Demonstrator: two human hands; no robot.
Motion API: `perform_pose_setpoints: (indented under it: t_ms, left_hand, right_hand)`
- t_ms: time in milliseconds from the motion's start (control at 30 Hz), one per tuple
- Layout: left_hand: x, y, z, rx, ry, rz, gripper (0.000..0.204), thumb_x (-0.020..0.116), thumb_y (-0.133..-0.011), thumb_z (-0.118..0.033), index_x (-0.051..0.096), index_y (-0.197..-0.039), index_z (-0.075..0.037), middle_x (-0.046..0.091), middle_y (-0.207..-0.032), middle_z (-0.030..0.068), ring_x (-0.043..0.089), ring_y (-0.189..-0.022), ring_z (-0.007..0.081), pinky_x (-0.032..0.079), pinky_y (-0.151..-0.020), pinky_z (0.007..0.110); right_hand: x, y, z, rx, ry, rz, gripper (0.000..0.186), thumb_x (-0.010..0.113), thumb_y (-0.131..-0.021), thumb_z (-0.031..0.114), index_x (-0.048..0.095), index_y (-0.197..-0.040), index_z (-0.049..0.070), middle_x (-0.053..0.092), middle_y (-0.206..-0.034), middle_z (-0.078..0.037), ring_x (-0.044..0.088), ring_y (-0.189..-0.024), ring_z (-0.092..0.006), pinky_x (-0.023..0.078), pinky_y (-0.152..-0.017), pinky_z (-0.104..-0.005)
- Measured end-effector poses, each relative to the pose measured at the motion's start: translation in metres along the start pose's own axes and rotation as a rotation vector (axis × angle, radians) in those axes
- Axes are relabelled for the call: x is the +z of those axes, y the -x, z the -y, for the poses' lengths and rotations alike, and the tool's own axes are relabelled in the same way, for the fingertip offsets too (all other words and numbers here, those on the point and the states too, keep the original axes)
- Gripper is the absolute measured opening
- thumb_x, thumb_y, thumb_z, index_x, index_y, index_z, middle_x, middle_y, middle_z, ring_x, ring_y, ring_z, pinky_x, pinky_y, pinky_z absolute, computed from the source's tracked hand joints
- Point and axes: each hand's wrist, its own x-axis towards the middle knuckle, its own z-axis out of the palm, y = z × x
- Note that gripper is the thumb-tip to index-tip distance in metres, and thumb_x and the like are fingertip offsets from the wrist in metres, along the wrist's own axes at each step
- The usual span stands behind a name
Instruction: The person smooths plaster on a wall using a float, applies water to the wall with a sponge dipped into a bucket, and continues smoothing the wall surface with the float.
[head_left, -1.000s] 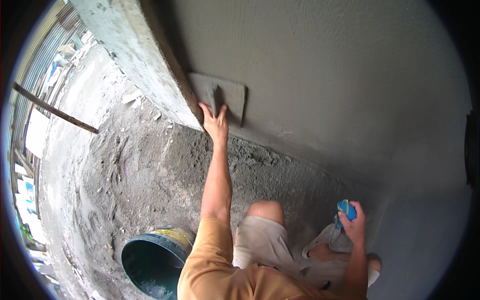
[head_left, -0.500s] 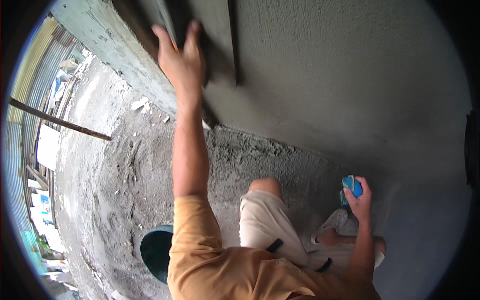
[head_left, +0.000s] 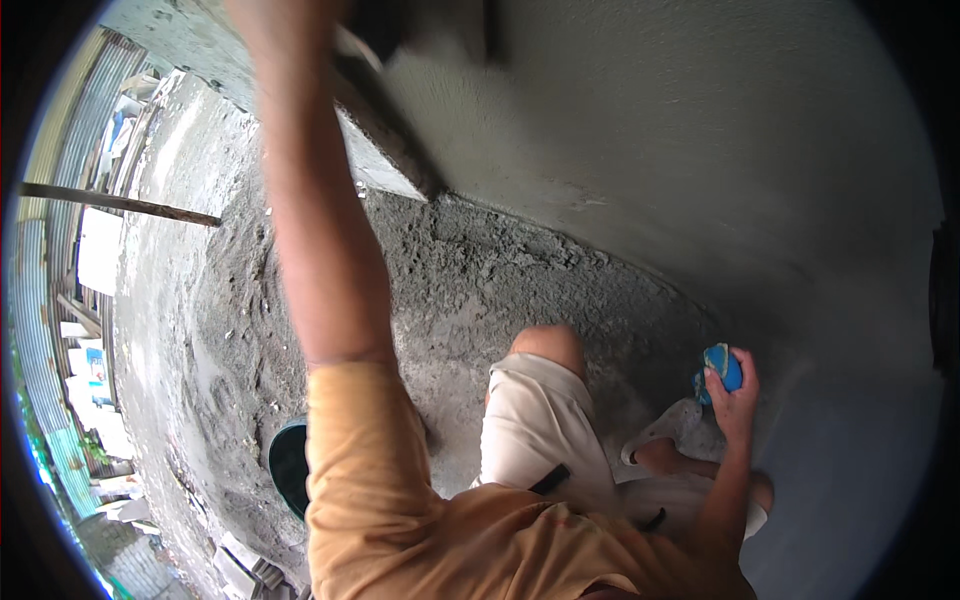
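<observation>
My left arm reaches up to the top edge of the picture. My left hand (head_left: 285,20) is blurred there and its fingers are out of view. Beside it, against the wet grey plaster wall (head_left: 620,130), shows part of a dark, flat plastering float (head_left: 465,25); its handle is hidden now. Low on the right, close to the wall, my right hand (head_left: 737,395) is closed around a blue sponge-like pad (head_left: 728,368) with a pale, crusted edge. It is held above my shoe (head_left: 672,425), apart from the wall.
A pale concrete edge (head_left: 385,165) ends the wall on the left. Loose mortar (head_left: 500,240) lies along its foot. A dark green bucket (head_left: 290,465) stands by my left side. Farther left are a wooden pole (head_left: 130,205), scrap boards and a corrugated metal fence (head_left: 35,310).
My left hand and the plastering float have moved up the wall, mostly out of the picture. My right hand still holds the blue pad, and the view has shifted slightly.
</observation>
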Motion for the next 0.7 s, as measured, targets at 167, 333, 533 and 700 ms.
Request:
perform_pose_setpoints:
  t_ms: [167, 333, 533, 700]
  left_hand:
    - [0.109, 0.244, 0.067, -0.461, 0.086, -0.150, 0.075, 0.070, -0.093, -0.027, 0.033, -0.152, 0.003, 0.060, -0.132, 0.0275, 0.063, -0.119, 0.0326, 0.049, -0.098, 0.037]
    - [0.130, 0.419, 0.140, -0.741, 0.130, 0.097, 0.087, 0.069, -0.094, -0.020, 0.012, -0.160, -0.014, 0.064, -0.115, 0.0345, 0.068, -0.084, 0.0281, 0.052, -0.082, 0.033]
    - [0.113, 0.296, 0.104, -0.175, -0.020, -0.076, 0.078, 0.068, -0.093, -0.015, 0.023, -0.155, 0.002, 0.068, -0.105, 0.0331, 0.072, -0.093, 0.0401, 0.056, -0.075, 0.038]
    - [0.033, 0.048, 0.027, 0.069, 0.022, -0.004, 0.069, 0.071, -0.091, -0.023, 0.039, -0.148, -0.003, 0.065, -0.067, 0.0187, 0.070, -0.061, 0.0291, 0.052, -0.058, 0.039]
  right_hand:
    - [-0.002, 0.032, -0.019, 0.091, 0.054, 0.003, 0.030, 0.073, -0.084, 0.007, 0.059, -0.109, 0.001, 0.060, -0.095, -0.009, 0.057, -0.086, -0.0176, 0.048, -0.079, -0.0315]
    - [0.007, 0.052, -0.022, 0.094, 0.108, 0.015, 0.034, 0.076, -0.079, 0.010, 0.059, -0.107, 0.001, 0.061, -0.096, -0.012, 0.060, -0.086, -0.0238, 0.048, -0.079, -0.0339]
    - [-0.012, 0.060, -0.010, -0.007, 0.144, -0.100, 0.033, 0.074, -0.079, 0.007, 0.059, -0.107, 0.000, 0.060, -0.095, -0.013, 0.060, -0.086, -0.0247, 0.048, -0.079, -0.0348]
    - [-0.020, 0.035, 0.019, 0.009, 0.059, -0.076, 0.031, 0.073, -0.080, 0.006, 0.059, -0.108, 0.000, 0.061, -0.097, -0.011, 0.059, -0.088, -0.0229, 0.048, -0.082, -0.0337]
